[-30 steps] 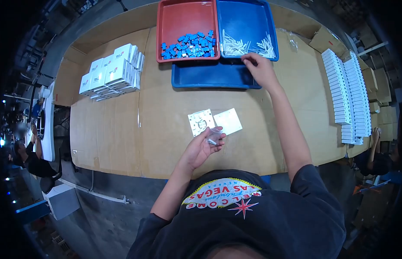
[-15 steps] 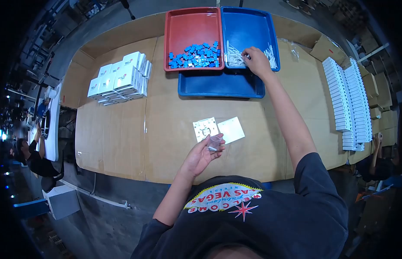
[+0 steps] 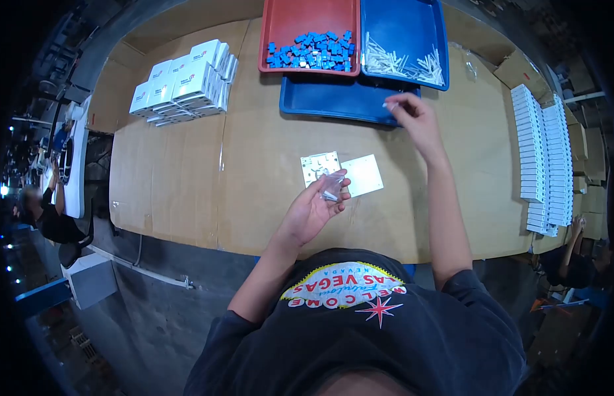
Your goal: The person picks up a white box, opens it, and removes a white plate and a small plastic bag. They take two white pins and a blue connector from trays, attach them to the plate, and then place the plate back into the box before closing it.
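My left hand (image 3: 309,216), palm up, grips a small clear plastic bag (image 3: 332,187) with something small and white inside. Just beyond it lies a white square plate with fittings (image 3: 318,164), partly covered by the bag and fingers. Beside that is a plain white square plate (image 3: 363,176). My right hand (image 3: 414,119) is raised near the right end of the lower blue tray. Its fingers are closed in a pinch on a small white piece (image 3: 388,105), too small to identify. Behind it, a blue tray (image 3: 400,23) holds slim white pieces (image 3: 392,64).
A red tray (image 3: 309,16) holds blue parts (image 3: 313,51); another blue tray (image 3: 333,102) sits in front. White boxes (image 3: 181,82) are piled at left. More white boxes (image 3: 532,148) stand in rows at right. Other people are at both sides.
My right hand has come out of the blue tray of slim white pieces and back toward me, with a small white piece in its fingers. My left hand still holds the bag.
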Available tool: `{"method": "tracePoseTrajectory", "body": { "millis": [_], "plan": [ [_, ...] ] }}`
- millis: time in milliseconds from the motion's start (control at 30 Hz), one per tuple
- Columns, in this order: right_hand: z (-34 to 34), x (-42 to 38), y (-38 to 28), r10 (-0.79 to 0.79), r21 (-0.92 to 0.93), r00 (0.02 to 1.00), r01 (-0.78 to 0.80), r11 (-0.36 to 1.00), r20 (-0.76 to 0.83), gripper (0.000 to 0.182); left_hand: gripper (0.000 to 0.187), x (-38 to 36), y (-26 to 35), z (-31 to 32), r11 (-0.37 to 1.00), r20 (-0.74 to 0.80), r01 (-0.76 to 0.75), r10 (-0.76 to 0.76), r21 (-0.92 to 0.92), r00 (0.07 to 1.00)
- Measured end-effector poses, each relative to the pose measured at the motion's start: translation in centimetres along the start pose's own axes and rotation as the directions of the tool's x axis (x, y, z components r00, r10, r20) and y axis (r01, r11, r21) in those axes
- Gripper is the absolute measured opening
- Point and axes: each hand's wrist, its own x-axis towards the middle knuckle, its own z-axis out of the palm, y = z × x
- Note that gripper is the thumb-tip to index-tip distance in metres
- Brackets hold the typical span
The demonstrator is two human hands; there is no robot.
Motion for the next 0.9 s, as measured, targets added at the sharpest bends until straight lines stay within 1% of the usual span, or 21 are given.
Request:
{"method": "tracePoseTrajectory", "body": {
  "millis": [33,133,167,267,300,400,500,600,700,800,900],
  "plan": [
    [0.8,-1.4,-0.2,0.051,0.057,0.998,-0.053,0.997,0.035,0.014,0.052,0.0,0.1,0.3,1.000,-0.005,0.007,-0.007,-0.016,1.000],
    [3.2,-5.1,-1.1,0.120,0.236,0.990,-0.135,0.962,0.077,0.014,0.050,0.1,0.3,0.9,0.999,-0.030,0.019,-0.020,-0.026,0.999],
    [3.4,-6.0,-0.2,0.156,0.263,0.978,-0.187,0.946,0.136,0.014,0.050,0.2,0.2,0.8,0.999,-0.034,0.025,-0.026,-0.020,0.999],
    [3.9,-7.9,-0.4,0.210,0.192,0.941,-0.264,0.945,0.264,0.012,0.050,0.4,0.1,0.6,0.999,-0.046,0.035,-0.035,-0.001,0.998],
    [4.4,-8.4,-0.5,0.197,0.210,0.949,-0.251,0.945,0.247,0.014,0.050,0.3,0.1,0.7,0.999,-0.053,0.034,-0.034,0.003,0.998],
    [4.6,-9.0,-1.2,0.216,0.181,0.932,-0.275,0.944,0.290,0.016,0.052,0.4,0.0,0.7,0.998,-0.072,0.045,-0.042,0.049,0.996],
    [4.8,-9.1,-1.6,0.198,0.177,0.930,-0.261,0.949,0.308,0.017,0.053,0.5,-0.2,0.5,0.994,-0.076,0.053,-0.046,0.093,0.996],
    [5.0,-8.9,-1.4,0.210,0.142,0.918,-0.270,0.952,0.335,0.016,0.052,0.5,-0.2,0.5,0.991,-0.080,0.058,-0.048,0.118,0.996],
    [5.0,-8.6,-2.2,0.229,0.065,0.907,-0.268,0.961,0.355,0.015,0.050,0.6,-0.1,0.7,0.989,-0.099,0.076,-0.064,0.124,0.993],
    [4.8,-8.3,-2.6,0.227,0.011,0.891,-0.252,0.968,0.393,0.014,0.049,0.6,0.0,0.8,0.986,-0.126,0.092,-0.074,0.140,0.989],
    [4.6,-7.9,-2.6,0.180,0.000,0.865,-0.204,0.979,0.469,0.012,0.048,0.4,0.0,1.2,0.980,-0.148,0.095,-0.070,0.173,0.987]
  ]
}}
